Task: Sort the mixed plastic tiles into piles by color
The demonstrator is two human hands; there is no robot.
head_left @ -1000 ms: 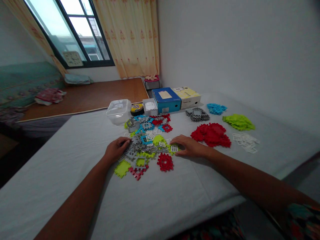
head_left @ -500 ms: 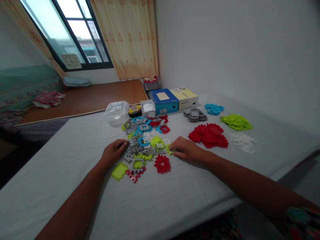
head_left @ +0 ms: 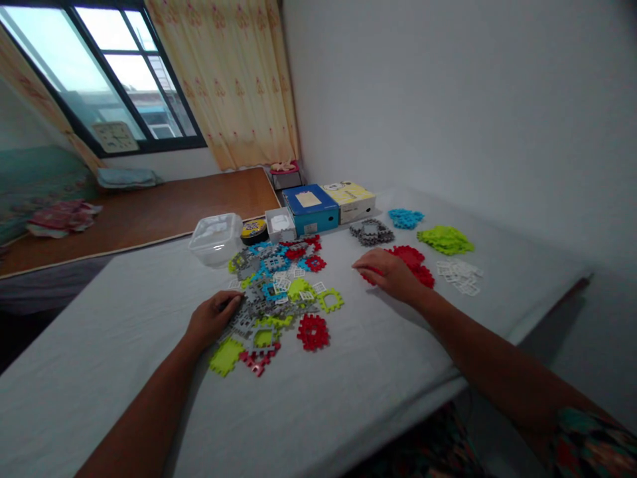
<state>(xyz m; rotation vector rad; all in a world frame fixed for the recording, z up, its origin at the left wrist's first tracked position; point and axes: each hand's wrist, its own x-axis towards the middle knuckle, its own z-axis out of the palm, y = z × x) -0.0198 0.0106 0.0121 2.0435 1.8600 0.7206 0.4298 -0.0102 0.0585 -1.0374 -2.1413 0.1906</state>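
A mixed pile of plastic interlocking tiles (head_left: 271, 282) in grey, blue, red, lime green and white lies on the white-covered table. My left hand (head_left: 212, 320) rests at its left edge, fingers curled, thumb tip against the grey tiles; what lies under the fingers is hidden. My right hand (head_left: 391, 272) is over the near left side of the red tile heap (head_left: 409, 257), thumb and fingers pinched together. A sliver of white shows at its fingertips, apparently a small white lattice piece. A lime green square frame (head_left: 330, 301) lies at the pile's right edge, with a red tile (head_left: 313, 332) nearer me.
Sorted heaps sit to the right: grey tiles (head_left: 371, 232), blue tiles (head_left: 405, 218), lime green tiles (head_left: 445, 239) and white lattice pieces (head_left: 458, 275). Behind the pile stand a clear plastic box (head_left: 215, 240), a round tin (head_left: 254, 232), a blue box (head_left: 311, 210) and a yellow box (head_left: 350, 201).
My right hand has moved right and away from the lime green frame to the red heap, fingers pinched. My left hand stays at the pile's edge. The view has shifted slightly.
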